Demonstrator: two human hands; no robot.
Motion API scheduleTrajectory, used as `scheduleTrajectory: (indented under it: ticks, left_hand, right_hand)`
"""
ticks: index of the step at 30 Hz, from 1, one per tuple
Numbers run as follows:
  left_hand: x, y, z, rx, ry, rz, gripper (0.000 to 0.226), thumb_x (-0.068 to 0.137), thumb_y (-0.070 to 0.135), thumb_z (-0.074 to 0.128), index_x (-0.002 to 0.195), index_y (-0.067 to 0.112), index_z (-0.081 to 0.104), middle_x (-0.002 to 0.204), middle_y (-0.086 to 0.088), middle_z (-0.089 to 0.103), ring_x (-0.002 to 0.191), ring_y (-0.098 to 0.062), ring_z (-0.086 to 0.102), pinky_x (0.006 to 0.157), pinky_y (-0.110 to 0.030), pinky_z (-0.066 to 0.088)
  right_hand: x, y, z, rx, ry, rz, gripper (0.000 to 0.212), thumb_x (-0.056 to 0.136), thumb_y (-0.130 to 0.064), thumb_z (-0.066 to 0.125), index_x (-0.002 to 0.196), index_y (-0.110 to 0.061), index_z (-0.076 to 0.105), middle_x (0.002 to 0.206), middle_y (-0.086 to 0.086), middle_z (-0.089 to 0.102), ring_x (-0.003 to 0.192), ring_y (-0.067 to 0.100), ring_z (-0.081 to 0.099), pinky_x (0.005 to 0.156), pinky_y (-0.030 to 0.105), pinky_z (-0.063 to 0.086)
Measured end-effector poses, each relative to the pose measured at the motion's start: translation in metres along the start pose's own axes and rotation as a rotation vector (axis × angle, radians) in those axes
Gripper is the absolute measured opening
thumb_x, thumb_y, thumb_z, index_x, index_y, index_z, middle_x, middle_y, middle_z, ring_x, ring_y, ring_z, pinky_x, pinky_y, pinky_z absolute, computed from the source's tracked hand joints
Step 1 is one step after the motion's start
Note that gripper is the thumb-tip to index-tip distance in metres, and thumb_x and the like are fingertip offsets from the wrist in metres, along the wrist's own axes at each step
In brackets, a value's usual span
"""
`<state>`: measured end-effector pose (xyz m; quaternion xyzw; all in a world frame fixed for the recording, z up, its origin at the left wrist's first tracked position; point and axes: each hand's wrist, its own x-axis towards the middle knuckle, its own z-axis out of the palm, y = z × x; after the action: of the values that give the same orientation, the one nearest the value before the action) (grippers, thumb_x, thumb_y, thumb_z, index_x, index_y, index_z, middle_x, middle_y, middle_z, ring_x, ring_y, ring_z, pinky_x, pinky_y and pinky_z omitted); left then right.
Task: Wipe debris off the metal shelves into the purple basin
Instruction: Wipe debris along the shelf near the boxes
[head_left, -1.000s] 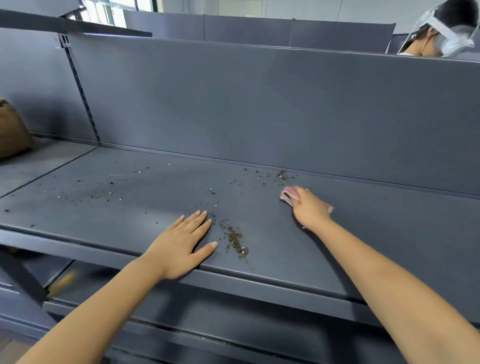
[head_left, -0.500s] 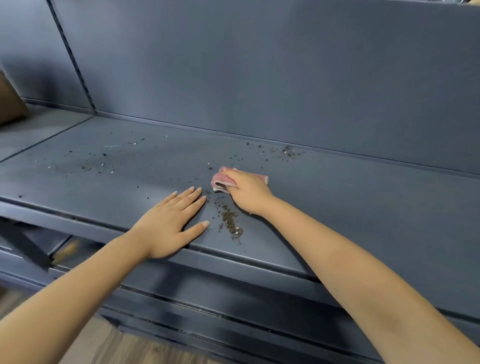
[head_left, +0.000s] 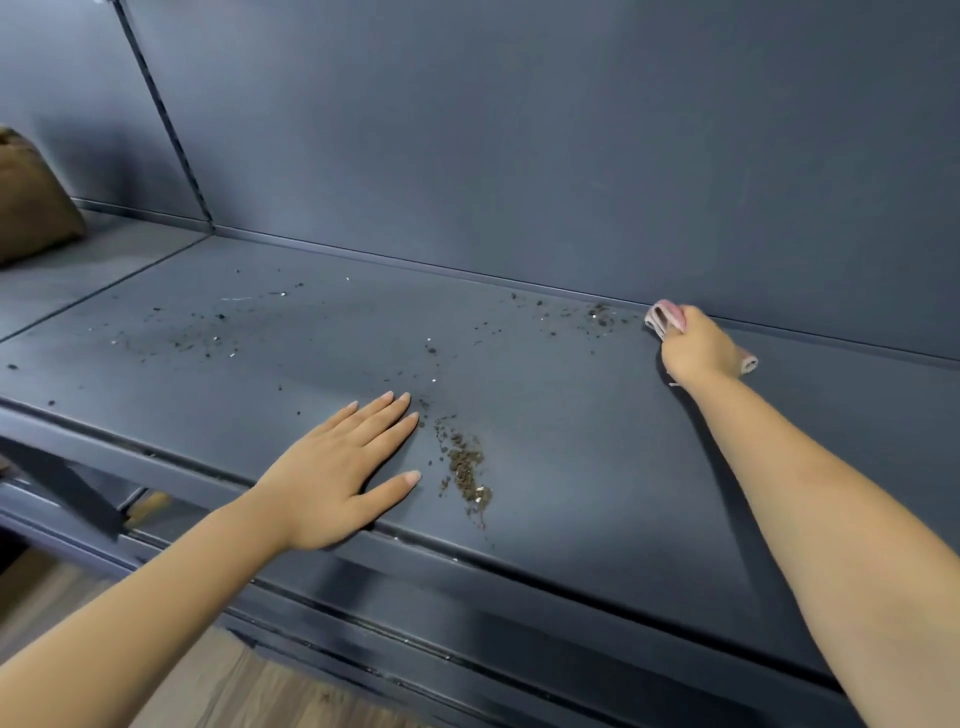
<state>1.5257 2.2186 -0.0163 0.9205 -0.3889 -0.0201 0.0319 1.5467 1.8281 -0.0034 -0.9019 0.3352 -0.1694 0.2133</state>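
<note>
Gripping cloth (head_left: 670, 318) in right hand (head_left: 698, 349) at shelf (head_left: 597, 467) back corner; left hand (head_left: 337, 467) resting flat, released, beside pile (head_left: 465, 467). Likely next: sweeping crumbs (head_left: 600, 315) toward pile. Basin unseen.

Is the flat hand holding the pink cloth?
No, the left hand lies flat and empty on the shelf; the right hand grips the pink cloth.

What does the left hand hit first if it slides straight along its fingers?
The left hand lies flat, fingers pointing up-right. First in line seem to be scattered debris specks, then the shelf's back panel; the debris pile sits right of that line.
</note>
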Motion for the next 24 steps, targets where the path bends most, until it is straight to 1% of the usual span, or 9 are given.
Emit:
scheduleTrajectory:
  ticks: [4, 8, 13, 16, 20, 21, 22, 23, 24]
  left_hand:
    - [0.000, 0.000, 0.000, 0.008, -0.008, -0.001, 0.094, 0.068, 0.081, -0.026, 0.145, 0.030, -0.007, 0.155, 0.009, -0.015, 0.140, -0.002, -0.023, 0.115, -0.022, -0.016]
    - [0.000, -0.002, 0.002, -0.011, 0.004, 0.010, 0.091, 0.074, 0.081, -0.019, 0.146, 0.029, -0.002, 0.156, 0.008, -0.009, 0.143, -0.005, -0.018, 0.116, -0.023, -0.013]
    - [0.000, -0.002, 0.001, -0.024, -0.004, 0.001, 0.090, 0.073, 0.081, -0.020, 0.145, 0.030, -0.003, 0.156, 0.008, -0.010, 0.142, -0.004, -0.019, 0.116, -0.024, -0.012]
    - [0.000, -0.003, 0.001, -0.033, 0.002, 0.005, 0.088, 0.076, 0.081, -0.017, 0.146, 0.030, -0.001, 0.156, 0.008, -0.008, 0.143, -0.004, -0.016, 0.116, -0.024, -0.011]
    - [-0.001, -0.004, 0.002, -0.039, 0.011, 0.009, 0.086, 0.079, 0.080, -0.014, 0.146, 0.029, 0.002, 0.157, 0.008, -0.005, 0.144, -0.005, -0.013, 0.117, -0.025, -0.009]
    - [-0.001, -0.004, 0.002, -0.040, 0.013, 0.009, 0.086, 0.079, 0.079, -0.014, 0.147, 0.029, 0.002, 0.157, 0.008, -0.005, 0.144, -0.005, -0.012, 0.117, -0.024, -0.009]
    - [-0.001, -0.004, 0.002, -0.038, 0.009, 0.007, 0.086, 0.079, 0.080, -0.014, 0.147, 0.029, 0.001, 0.157, 0.008, -0.005, 0.144, -0.004, -0.013, 0.117, -0.024, -0.010]
    - [-0.001, -0.004, 0.002, -0.035, 0.004, 0.005, 0.087, 0.077, 0.080, -0.016, 0.146, 0.030, 0.000, 0.157, 0.009, -0.007, 0.144, -0.003, -0.015, 0.117, -0.024, -0.010]
    - [-0.001, -0.004, 0.002, -0.034, 0.000, 0.004, 0.088, 0.076, 0.080, -0.017, 0.146, 0.031, -0.001, 0.157, 0.009, -0.008, 0.143, -0.003, -0.016, 0.117, -0.024, -0.011]
  right_hand:
    - [0.004, -0.016, 0.011, -0.030, 0.017, -0.066, 0.035, 0.097, -0.014, 0.036, 0.129, -0.008, 0.050, 0.132, 0.018, 0.047, 0.118, 0.038, 0.047, 0.092, 0.039, 0.037]
    - [0.007, -0.036, 0.022, 0.037, -0.055, -0.147, 0.033, 0.098, -0.018, 0.035, 0.126, -0.013, 0.053, 0.128, 0.013, 0.051, 0.114, 0.035, 0.051, 0.084, 0.034, 0.038]
    - [0.008, -0.062, 0.030, 0.174, -0.177, -0.230, 0.031, 0.093, -0.018, 0.036, 0.112, -0.020, 0.060, 0.110, 0.008, 0.062, 0.089, 0.029, 0.057, 0.067, 0.030, 0.040]
    - [0.004, -0.076, 0.031, 0.248, -0.289, -0.257, 0.029, 0.097, -0.027, 0.036, 0.114, -0.023, 0.060, 0.103, 0.003, 0.061, 0.079, 0.026, 0.057, 0.064, 0.034, 0.050]
    - [-0.012, -0.095, 0.032, 0.270, -0.382, -0.312, 0.026, 0.096, -0.037, 0.042, 0.116, -0.029, 0.059, 0.098, 0.001, 0.063, 0.059, 0.017, 0.055, 0.051, 0.028, 0.049]
    - [-0.019, -0.099, 0.034, 0.279, -0.402, -0.355, 0.026, 0.096, -0.037, 0.045, 0.117, -0.030, 0.058, 0.097, 0.000, 0.063, 0.061, 0.017, 0.058, 0.053, 0.030, 0.051]
    - [-0.027, -0.102, 0.037, 0.288, -0.428, -0.413, 0.026, 0.096, -0.036, 0.046, 0.119, -0.030, 0.057, 0.104, -0.001, 0.063, 0.071, 0.021, 0.063, 0.063, 0.034, 0.054]
    - [-0.036, -0.106, 0.040, 0.298, -0.459, -0.480, 0.028, 0.096, -0.032, 0.046, 0.122, -0.030, 0.057, 0.116, -0.001, 0.062, 0.090, 0.024, 0.065, 0.078, 0.038, 0.053]
    - [-0.046, -0.109, 0.043, 0.303, -0.497, -0.546, 0.030, 0.097, -0.027, 0.045, 0.125, -0.028, 0.056, 0.129, -0.002, 0.058, 0.108, 0.024, 0.060, 0.092, 0.038, 0.048]
